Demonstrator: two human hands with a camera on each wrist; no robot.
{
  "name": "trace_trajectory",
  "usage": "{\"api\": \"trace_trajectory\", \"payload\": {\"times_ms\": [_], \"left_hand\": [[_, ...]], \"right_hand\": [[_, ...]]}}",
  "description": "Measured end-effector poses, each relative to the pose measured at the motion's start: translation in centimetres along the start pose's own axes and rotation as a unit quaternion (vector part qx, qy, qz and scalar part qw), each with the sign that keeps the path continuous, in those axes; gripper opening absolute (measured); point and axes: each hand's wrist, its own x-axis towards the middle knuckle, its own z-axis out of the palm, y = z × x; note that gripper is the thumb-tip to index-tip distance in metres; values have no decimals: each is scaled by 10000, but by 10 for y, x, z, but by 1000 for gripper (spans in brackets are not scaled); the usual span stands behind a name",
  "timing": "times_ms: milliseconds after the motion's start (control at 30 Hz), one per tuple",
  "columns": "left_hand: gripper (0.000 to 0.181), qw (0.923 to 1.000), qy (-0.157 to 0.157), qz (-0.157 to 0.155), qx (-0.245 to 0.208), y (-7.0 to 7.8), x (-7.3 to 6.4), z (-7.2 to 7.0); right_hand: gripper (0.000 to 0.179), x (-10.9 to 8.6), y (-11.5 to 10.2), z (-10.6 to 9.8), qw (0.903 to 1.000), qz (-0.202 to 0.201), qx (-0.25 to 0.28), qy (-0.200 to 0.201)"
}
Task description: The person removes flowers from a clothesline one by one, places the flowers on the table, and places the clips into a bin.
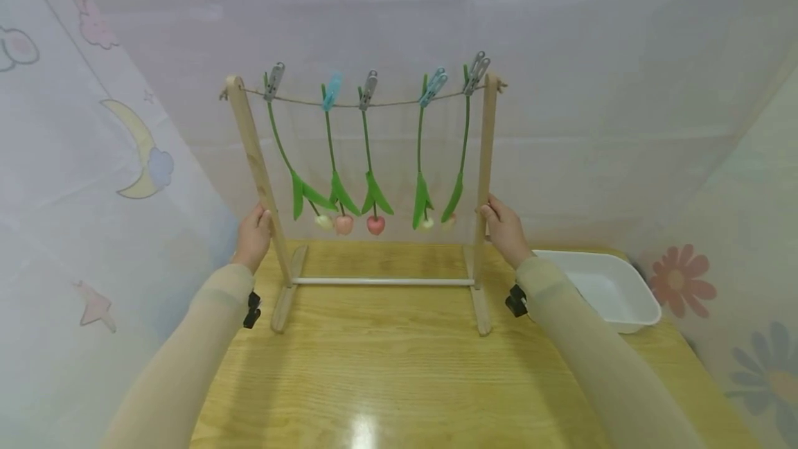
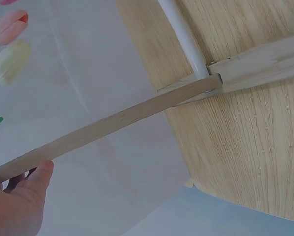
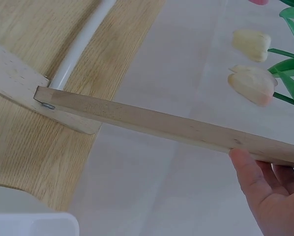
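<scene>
A wooden rack [image 1: 256, 158] stands on the table, a string [image 1: 399, 102] tied between the tops of its two posts. Several artificial tulips, among them a red tulip [image 1: 376, 225], hang upside down from the string, each stem clipped by a grey clothespin [image 1: 368, 91] or a blue clothespin [image 1: 332, 92]. My left hand [image 1: 254, 235] grips the left post at about mid-height, thumb against its side. Level with it, my right hand [image 1: 503, 231] holds the right post. In the right wrist view, pale tulips [image 3: 251, 84] hang beside that post.
A white plastic basin [image 1: 614, 289] sits on the table to the right, partly behind my right sleeve. A white bar [image 1: 383, 281] joins the rack's feet. Patterned cloth hangs behind and at both sides of the wooden table [image 1: 374, 380].
</scene>
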Motion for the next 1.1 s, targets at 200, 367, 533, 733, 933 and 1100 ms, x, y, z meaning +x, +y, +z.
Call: {"api": "trace_trajectory", "payload": {"times_ms": [200,367,533,733,933,1100], "left_hand": [[37,10000,-12,25,-8,-2,0,1],[39,9999,-78,86,22,-2,-1,-1],[33,9998,37,155,107,-3,-1,-2],[32,9998,46,171,120,-5,-2,-3],[42,9999,-72,74,57,-5,-2,-5],[42,9999,-62,-55,78,-1,-7,-6]], "right_hand": [[53,-1,3,-1,10000,-19,20,21],[52,0,7,-1,10000,-12,-56,65],[52,0,7,0,10000,27,-65,34],[53,1,6,1,10000,-1,-59,55],[53,1,6,2,9999,-46,-66,77],[53,-1,5,0,10000,1,-70,18]]}}
